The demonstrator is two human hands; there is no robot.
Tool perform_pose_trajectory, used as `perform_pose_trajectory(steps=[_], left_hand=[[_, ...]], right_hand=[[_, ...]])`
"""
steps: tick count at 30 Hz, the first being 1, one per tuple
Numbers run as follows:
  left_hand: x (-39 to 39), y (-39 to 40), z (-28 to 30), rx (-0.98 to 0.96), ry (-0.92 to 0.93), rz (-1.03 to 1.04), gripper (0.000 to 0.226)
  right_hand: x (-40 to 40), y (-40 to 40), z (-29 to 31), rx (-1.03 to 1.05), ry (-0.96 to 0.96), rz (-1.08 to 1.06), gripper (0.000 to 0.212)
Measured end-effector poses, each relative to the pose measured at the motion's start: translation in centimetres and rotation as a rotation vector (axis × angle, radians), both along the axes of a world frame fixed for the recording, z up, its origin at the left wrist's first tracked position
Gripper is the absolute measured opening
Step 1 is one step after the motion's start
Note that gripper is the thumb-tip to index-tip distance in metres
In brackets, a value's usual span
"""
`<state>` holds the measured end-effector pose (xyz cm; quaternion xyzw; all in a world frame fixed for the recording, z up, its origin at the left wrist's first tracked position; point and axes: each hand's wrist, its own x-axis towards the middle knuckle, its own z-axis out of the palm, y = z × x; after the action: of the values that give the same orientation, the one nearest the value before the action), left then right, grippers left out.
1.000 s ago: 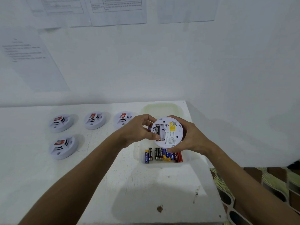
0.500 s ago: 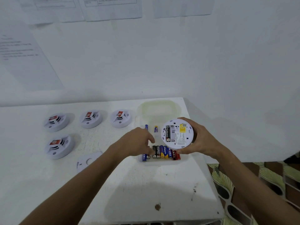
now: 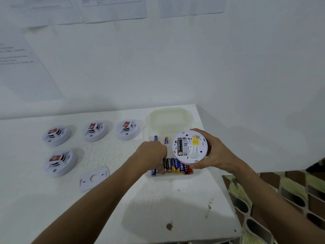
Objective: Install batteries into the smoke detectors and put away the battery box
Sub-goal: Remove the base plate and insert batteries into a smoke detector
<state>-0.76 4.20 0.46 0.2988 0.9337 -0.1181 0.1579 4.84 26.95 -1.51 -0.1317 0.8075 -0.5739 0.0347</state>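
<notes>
Fingers [image 3: 161,169] of the left hand [image 3: 151,155] curl down among the batteries [image 3: 175,166], one reading "EVEREADY"; whether they pinch any is hidden. Right hand [image 3: 216,154] grips the smoke detector [image 3: 190,147] above the battery box [image 3: 168,176].

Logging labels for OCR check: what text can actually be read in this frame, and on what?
"EVEREADY": black battery in the box row.
"CELL": blue and yellow battery in the same row.
Battery in the held smoke detector: lettering blurred.
Detector's back label and yellow sticker: too small.
Wall papers: blurred.
Red tags on the table detectors: unreadable.
</notes>
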Motion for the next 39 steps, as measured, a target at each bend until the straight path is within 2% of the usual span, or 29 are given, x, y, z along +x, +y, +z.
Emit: perform_pose_trajectory(steps=[13,27,36,39], left_hand=[[0.5,-0.3,-1.0,0.05,0.041,0.059,0.059],[1.3,-1.6,-0.9,0.175,0.016,0.003,0.044],[1.0,-1.1,-0.8,0.066,0.033,-0.006,0.036],[0.8,-1.1,-0.8,0.099,0.023,0.038,0.045]], right_hand=[[-0.1,0.1,-0.1,-0.023,-0.011,0.001,0.091],[-0.1,0.0,0.0,-0.031,-0.016,0.008,0.09],[-0.1,0.0,0.1,-0.05,-0.023,0.019,0.09],[0.0,0.0,0.1,-0.047,-0.027,0.017,0.091]])
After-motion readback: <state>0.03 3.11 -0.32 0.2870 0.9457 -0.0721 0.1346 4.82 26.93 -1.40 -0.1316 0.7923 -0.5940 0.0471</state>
